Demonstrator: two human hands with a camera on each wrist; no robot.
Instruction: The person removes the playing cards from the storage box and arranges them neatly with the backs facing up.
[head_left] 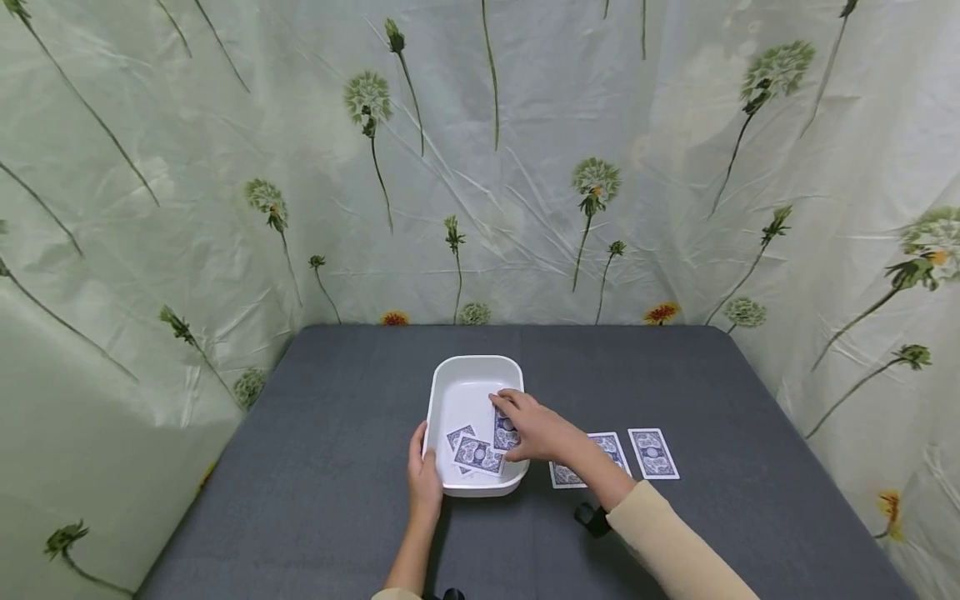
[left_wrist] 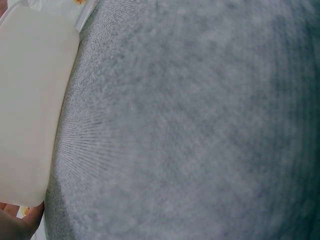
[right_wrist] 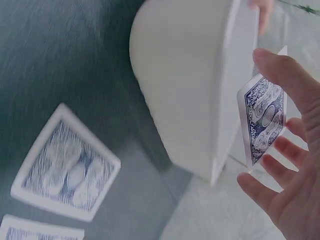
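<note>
A white plastic tray (head_left: 480, 367) stands on the table, and my left hand (head_left: 425, 482) grips its left side near the front corner. In the left wrist view, fingers of the left hand (left_wrist: 17, 225) show at the end of the tray (left_wrist: 35, 110). My right hand (head_left: 542, 429) is over the tray's right side and holds a blue-backed playing card (head_left: 506, 431) between thumb and fingers. The right wrist view shows this card (right_wrist: 265, 117) tilted, the thumb at one edge. Several more cards (head_left: 478, 456) lie overlapping, back up, in the tray.
To the right of the tray, a single playing card (head_left: 653, 454) lies back up on the grey tablecloth (head_left: 337, 417). Other cards (head_left: 567, 477) lie partly hidden under the right forearm. A curtain with dandelion prints (head_left: 510, 208) hangs behind the table.
</note>
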